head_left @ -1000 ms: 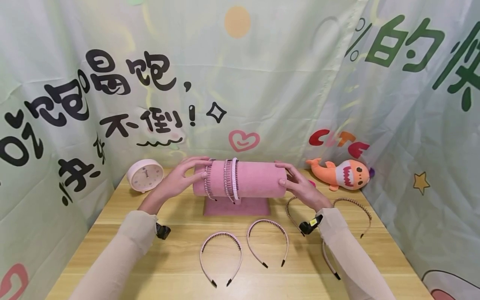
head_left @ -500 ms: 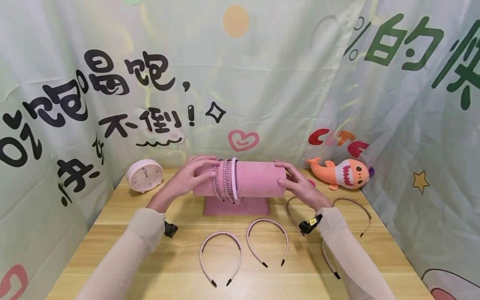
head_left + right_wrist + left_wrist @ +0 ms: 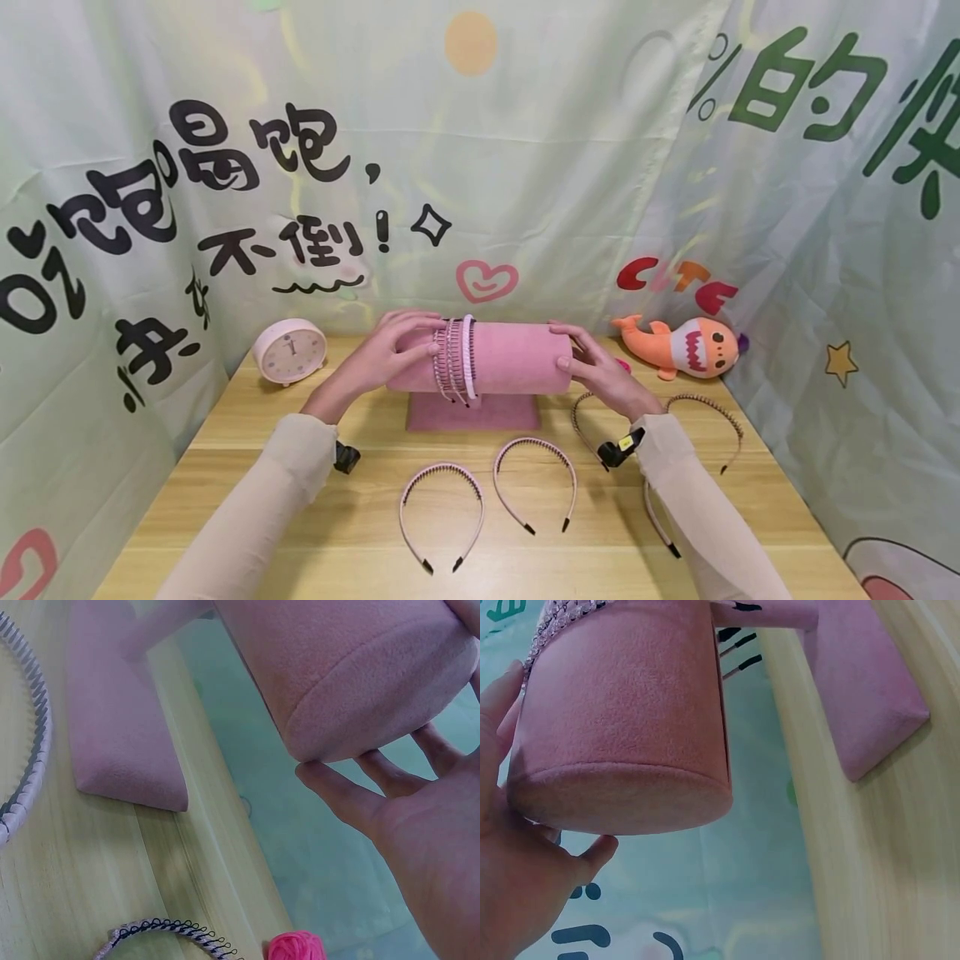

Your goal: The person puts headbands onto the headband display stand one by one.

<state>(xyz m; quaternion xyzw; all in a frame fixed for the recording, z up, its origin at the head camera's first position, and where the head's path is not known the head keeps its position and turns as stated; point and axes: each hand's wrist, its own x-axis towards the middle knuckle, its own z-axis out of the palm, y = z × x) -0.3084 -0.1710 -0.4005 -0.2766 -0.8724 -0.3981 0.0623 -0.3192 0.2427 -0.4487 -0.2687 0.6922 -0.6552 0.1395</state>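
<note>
A pink plush headband stand (image 3: 521, 358), a horizontal roll on a flat base, stands at the table's back. Headbands sit around its left half: a beaded headband (image 3: 441, 375) close beside others, with a white headband (image 3: 469, 358) rightmost. My left hand (image 3: 382, 354) spans the roll's left part, fingers over the top and thumb in front, fingertips right at the beaded headband. In the left wrist view, fingertips meet the beads (image 3: 559, 626) along their edge. My right hand (image 3: 603, 375) holds the roll's right end between thumb and fingers; the right wrist view shows fingers (image 3: 345, 795) around its rim.
Loose headbands lie on the wooden table (image 3: 352, 525): one headband (image 3: 405, 508) front centre, another headband (image 3: 573, 479) beside it, several more around the right forearm. A white clock (image 3: 291, 352) stands back left, an orange plush shark (image 3: 682, 348) back right. Printed curtains enclose the table.
My left hand has slid right along the roll, pushing the beaded headband from near the left end up against the others. The right hand has stayed at the right end.
</note>
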